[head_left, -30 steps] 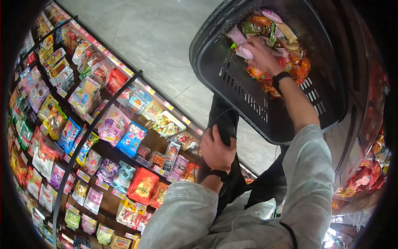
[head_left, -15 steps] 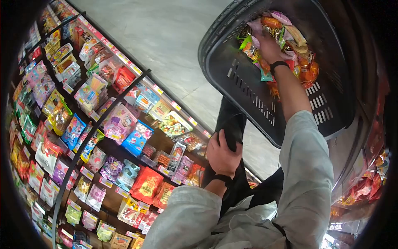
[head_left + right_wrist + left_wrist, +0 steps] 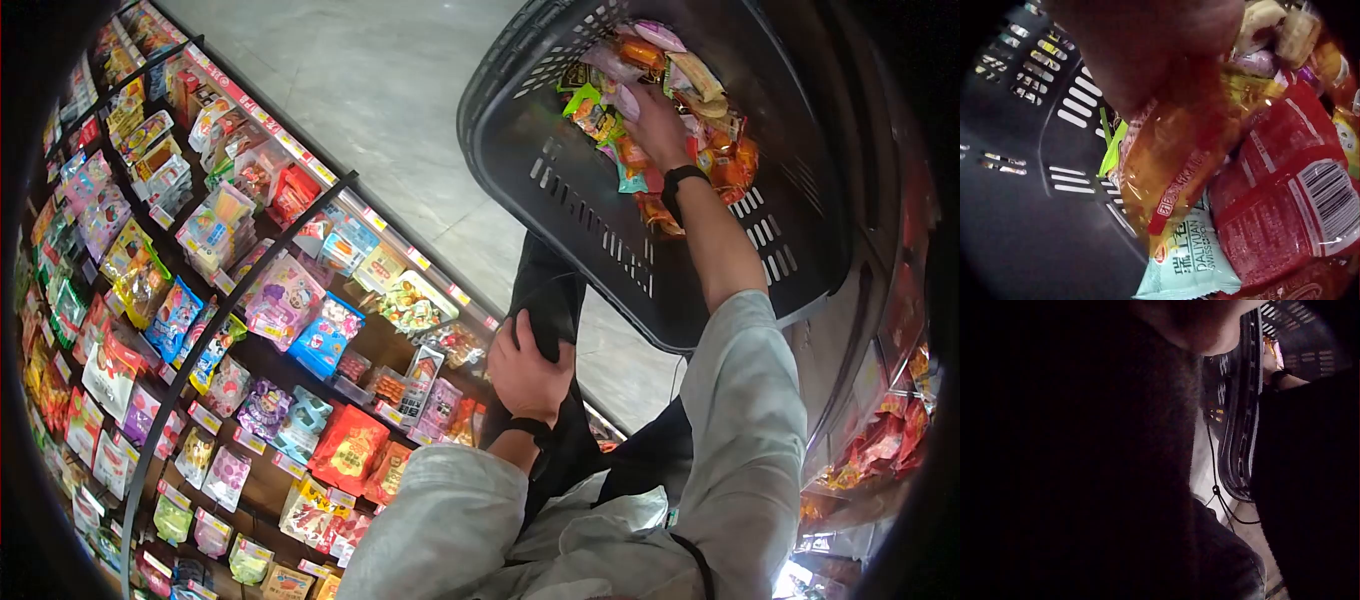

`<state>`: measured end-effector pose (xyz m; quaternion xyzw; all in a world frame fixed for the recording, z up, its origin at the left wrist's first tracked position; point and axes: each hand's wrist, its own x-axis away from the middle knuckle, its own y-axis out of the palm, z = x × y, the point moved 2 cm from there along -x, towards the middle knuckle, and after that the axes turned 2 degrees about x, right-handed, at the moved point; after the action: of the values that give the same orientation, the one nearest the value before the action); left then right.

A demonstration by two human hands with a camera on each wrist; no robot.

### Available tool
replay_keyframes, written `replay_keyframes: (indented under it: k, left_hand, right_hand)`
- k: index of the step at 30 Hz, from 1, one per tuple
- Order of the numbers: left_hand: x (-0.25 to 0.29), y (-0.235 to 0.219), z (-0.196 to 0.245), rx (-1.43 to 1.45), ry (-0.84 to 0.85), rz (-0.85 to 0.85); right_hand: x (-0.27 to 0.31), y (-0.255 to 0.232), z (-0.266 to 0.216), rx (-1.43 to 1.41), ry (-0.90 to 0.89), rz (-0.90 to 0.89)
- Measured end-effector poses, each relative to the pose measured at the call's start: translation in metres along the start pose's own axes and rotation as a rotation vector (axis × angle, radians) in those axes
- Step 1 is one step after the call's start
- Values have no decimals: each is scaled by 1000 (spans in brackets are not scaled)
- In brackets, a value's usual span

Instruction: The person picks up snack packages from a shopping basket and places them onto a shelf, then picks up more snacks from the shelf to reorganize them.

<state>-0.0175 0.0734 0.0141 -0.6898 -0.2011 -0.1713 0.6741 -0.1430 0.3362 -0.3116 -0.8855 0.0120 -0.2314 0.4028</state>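
My right hand (image 3: pixel 660 128) reaches among packets (image 3: pixel 733 165) toward the basket's (image 3: pixel 520 155) far edge (grip hidden, I cannot tell); a turquoise packet (image 3: pixel 1188 269), unseen a second ago, shows nearer the left edge, seemingly easier to reach.

Rests left hand (image 3: pixel 530 375) on left knee (image 3: pixel 549 310), fingers (image 3: pixel 523 330) relaxed; extends right arm (image 3: pixel 728 245) forward, reaching down with right hand (image 3: pixel 660 132).
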Motion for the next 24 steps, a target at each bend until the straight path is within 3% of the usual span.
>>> replay_keyframes:
  k: [4,8,11,19,24]
  left_hand:
    - [3,-5,3,-24,8,0]
    - [-3,-7,5,-31,24,1]
    - [-5,-7,1,-4,27,-6]
    - [-8,-9,-1,35,31,14]
    - [-5,-6,-2,58,30,12]
  right_hand:
    - [-7,3,4,11,-51,-29]
    - [-15,5,-5,80,50,-369]
    - [-17,21,-2,120,49,-237]
    - [-13,30,-21,34,275,-182]
    - [10,11,-33,14,39,-76]
